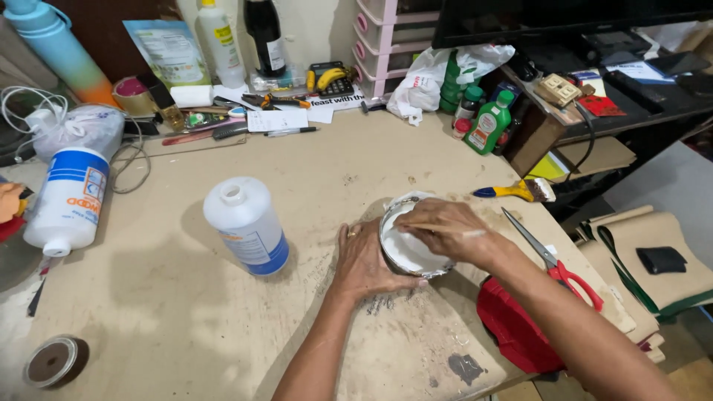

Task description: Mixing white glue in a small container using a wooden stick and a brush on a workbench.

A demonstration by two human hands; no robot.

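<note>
Near the front middle of the worn tan wooden tabletop (pixel 223 327) sits one small round tin of white paint (pixel 407 239), and both hands are on it. The left hand (pixel 369 261) curls around the tin's near side, fingers wrapped along the wall and thumb lying under the rim — a steadying clasp. The right hand (pixel 445 229) arches over the tin's top, its fingers pinched on a thin pale stick (pixel 454 232) that lies across the opening; the stick's far end pokes out past the knuckles.

The tin itself is shallow and metal-rimmed, filled with thick, glossy white paint, with white smeared over its rim.

Counted about it: two white plastic bottles — one standing open-necked with a blue label (pixel 246 224) just left of the tin, one lying on its side with a blue and orange label (pixel 68 199) at the table's left edge. One pair of red-handled scissors (pixel 553 261) lies to the right of the right forearm. One paintbrush with a yellow and blue handle (pixel 518 191) rests beyond them. One green-capped green bottle (pixel 490 122) stands farther back. One brown roll of tape (pixel 52 361) lies at the near left corner.
</note>
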